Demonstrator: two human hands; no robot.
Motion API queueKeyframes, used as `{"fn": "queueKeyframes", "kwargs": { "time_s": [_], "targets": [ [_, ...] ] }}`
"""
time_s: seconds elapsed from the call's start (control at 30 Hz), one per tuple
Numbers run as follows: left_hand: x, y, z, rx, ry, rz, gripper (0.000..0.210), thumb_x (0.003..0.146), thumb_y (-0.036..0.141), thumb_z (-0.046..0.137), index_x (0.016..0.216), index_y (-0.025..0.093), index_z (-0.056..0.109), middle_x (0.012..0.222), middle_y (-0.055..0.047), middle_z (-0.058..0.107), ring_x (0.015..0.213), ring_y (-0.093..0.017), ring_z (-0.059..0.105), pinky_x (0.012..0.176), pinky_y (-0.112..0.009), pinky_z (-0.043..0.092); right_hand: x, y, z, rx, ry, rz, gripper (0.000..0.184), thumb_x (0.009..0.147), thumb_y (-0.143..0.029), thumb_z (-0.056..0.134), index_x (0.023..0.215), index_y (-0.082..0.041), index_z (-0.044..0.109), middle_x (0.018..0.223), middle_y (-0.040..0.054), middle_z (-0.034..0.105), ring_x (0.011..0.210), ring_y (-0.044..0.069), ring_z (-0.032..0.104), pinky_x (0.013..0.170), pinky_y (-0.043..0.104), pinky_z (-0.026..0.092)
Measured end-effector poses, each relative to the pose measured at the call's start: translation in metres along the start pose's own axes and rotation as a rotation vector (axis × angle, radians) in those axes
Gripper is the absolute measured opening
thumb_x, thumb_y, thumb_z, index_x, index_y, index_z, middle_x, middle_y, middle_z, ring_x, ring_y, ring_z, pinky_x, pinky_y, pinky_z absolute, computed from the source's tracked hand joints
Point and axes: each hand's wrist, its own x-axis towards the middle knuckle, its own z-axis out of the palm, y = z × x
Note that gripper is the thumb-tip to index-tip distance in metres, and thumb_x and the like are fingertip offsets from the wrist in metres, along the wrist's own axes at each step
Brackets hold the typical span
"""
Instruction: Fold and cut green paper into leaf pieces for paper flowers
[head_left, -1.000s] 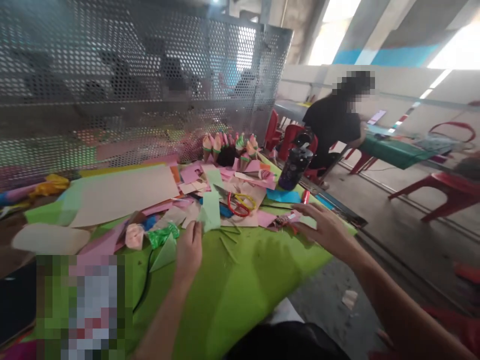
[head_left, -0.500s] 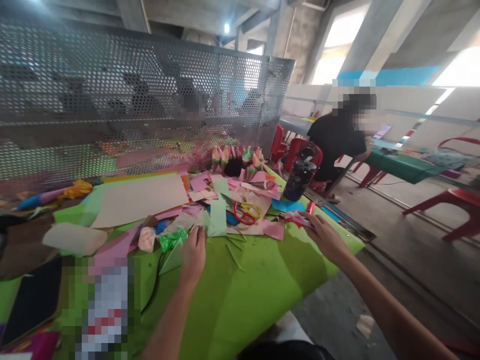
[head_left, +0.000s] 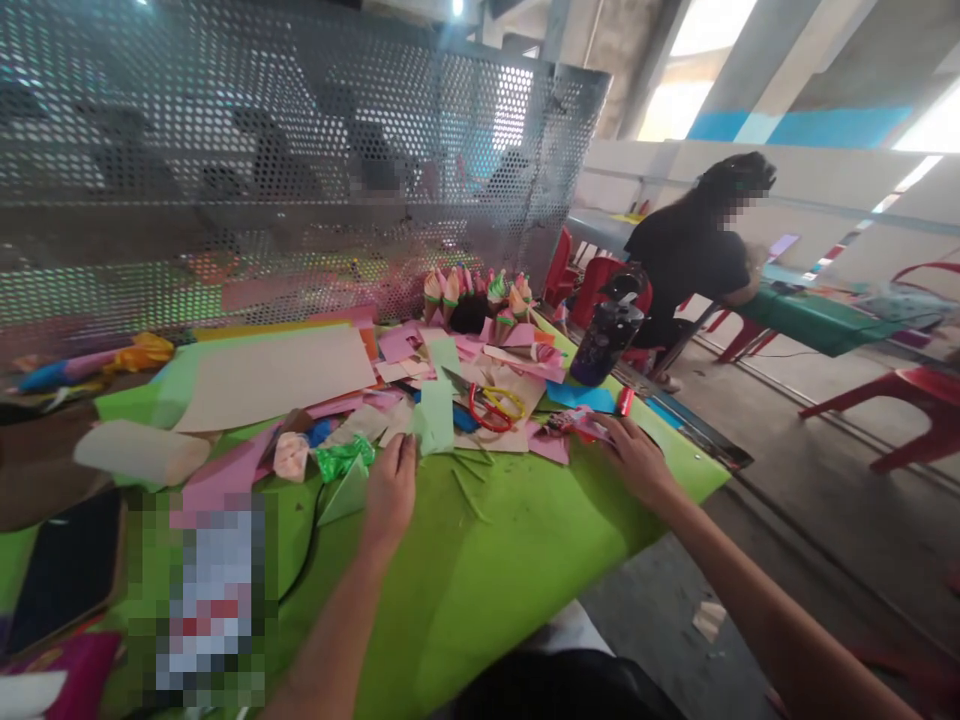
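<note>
My left hand (head_left: 391,488) is closed at the near edge of the paper pile, its fingers pressed together against a pale green paper piece (head_left: 435,415). At the right side of the table, my right hand (head_left: 637,458) has its fingertips closed on a pink patterned piece (head_left: 583,424), whose kind I cannot make out. A small red cylinder (head_left: 625,401) stands just beyond those fingers. Between my hands lie scissors with red and yellow handles (head_left: 496,408) on top of paper scraps. Thin green paper offcuts (head_left: 471,490) rest on the green table cover (head_left: 517,560).
Paper ice-cream cones (head_left: 480,295) stand at the back, beside a dark bottle (head_left: 609,335). Large cream sheets (head_left: 277,375), a paper roll (head_left: 142,452) and a dark phone-like slab (head_left: 67,565) lie left. A perforated metal screen (head_left: 300,190) borders the table. A person (head_left: 682,250) sits beyond.
The view has tilted down slightly, so the scene sits higher. Both hands stay at nearly the same places on the table, with the right fingers still at the pink piece.
</note>
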Motion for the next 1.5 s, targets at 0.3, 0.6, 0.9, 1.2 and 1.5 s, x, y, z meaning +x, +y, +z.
{"fn": "queueKeyframes", "kwargs": {
  "time_s": [0.3, 0.6, 0.9, 1.2, 1.5],
  "targets": [
    [-0.005, 0.000, 0.007, -0.060, -0.009, -0.047, 0.027, 0.094, 0.033, 0.041, 0.069, 0.022, 0.044, 0.058, 0.004, 0.043, 0.054, -0.014, 0.043, 0.055, -0.027, 0.034, 0.023, -0.044, -0.044, 0.112, 0.101, -0.165, 0.040, 0.093, -0.043, 0.049, 0.125, -0.022, 0.062, 0.105, 0.0131, 0.066, 0.096, 0.029, 0.063, 0.083, 0.042, 0.050],
    [-0.013, 0.010, 0.009, -0.056, 0.026, -0.050, 0.030, 0.096, 0.039, 0.035, 0.071, 0.023, 0.043, 0.062, 0.003, 0.045, 0.059, -0.015, 0.045, 0.059, -0.028, 0.037, 0.069, -0.196, -0.024, 0.625, -0.340, -0.291, 0.027, 0.091, -0.045, 0.055, 0.092, -0.019, 0.063, 0.087, 0.0039, 0.067, 0.075, 0.016, 0.060, 0.067, 0.027, 0.043],
    [-0.018, 0.009, 0.009, 0.097, 0.036, 0.033, 0.029, 0.099, 0.036, 0.034, 0.081, 0.022, 0.052, 0.064, 0.001, 0.053, 0.059, -0.015, 0.051, 0.059, -0.026, 0.038, 0.072, -0.211, 0.022, 0.862, -0.405, -0.155, 0.048, 0.080, -0.057, 0.058, 0.060, -0.022, 0.032, 0.057, -0.0070, 0.030, 0.056, 0.010, 0.031, 0.052, 0.024, 0.022],
    [-0.023, 0.010, 0.012, 0.222, -0.004, 0.102, 0.031, 0.099, 0.036, 0.034, 0.087, 0.020, 0.058, 0.065, -0.003, 0.060, 0.060, -0.016, 0.056, 0.058, -0.025, 0.036, 0.063, -0.199, 0.030, 1.126, -0.483, -0.074, 0.038, 0.077, -0.051, 0.067, 0.066, -0.020, 0.047, 0.064, -0.0051, 0.041, 0.062, 0.012, 0.037, 0.056, 0.024, 0.031],
    [-0.025, 0.010, 0.013, 0.186, -0.024, 0.085, 0.032, 0.099, 0.036, 0.033, 0.082, 0.020, 0.055, 0.070, -0.004, 0.060, 0.065, -0.017, 0.057, 0.060, -0.026, 0.039, 0.061, -0.200, 0.029, 1.169, -0.434, -0.059, 0.029, 0.073, -0.045, 0.074, 0.077, -0.019, 0.060, 0.068, -0.0029, 0.053, 0.066, 0.014, 0.048, 0.061, 0.026, 0.039]
  ]
}}
